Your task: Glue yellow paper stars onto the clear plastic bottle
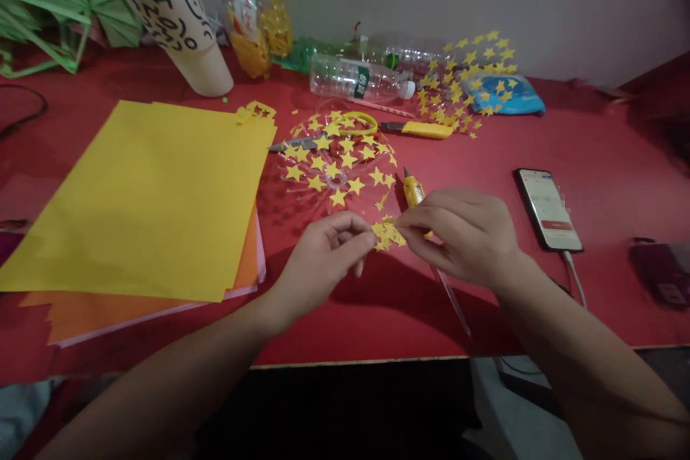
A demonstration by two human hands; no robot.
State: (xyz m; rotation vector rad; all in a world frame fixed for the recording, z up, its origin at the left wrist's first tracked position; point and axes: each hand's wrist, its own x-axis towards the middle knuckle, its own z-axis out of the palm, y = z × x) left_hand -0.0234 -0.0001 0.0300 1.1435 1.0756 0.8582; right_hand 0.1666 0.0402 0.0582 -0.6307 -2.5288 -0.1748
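A red worktop [334, 330] spanned the view, with a stack of coloured paper, a yellow sheet [162, 194] uppermost, at left. Behind it leaned a white tumbler [175, 25]; a clear plastic bottle [335, 77] lay near the wall. 2 sprays of clear plastic strips bore yellow stars: the near spray [348, 159] stood just beyond the hands, the far spray [457, 93] at back right.

The left hand [328, 248] had thumb and fingers curled together, and the right hand [463, 230] pinched; whether either gripped a star could not be told. A smartphone [548, 208] on a cable lay to the right.

Scissors [307, 143] lay behind the near spray, a box cutter [425, 130] beside them. A yellow glue gun [412, 190] sat partly under the right hand; if hot, its nozzle could have burned a knuckle, and a bump could have swung it into the spray.

Smallest, a pile of loose yellow paper stars [385, 233] lay between the fingertips. A careless sweep might have scattered them; stray glue might have stuck several together.
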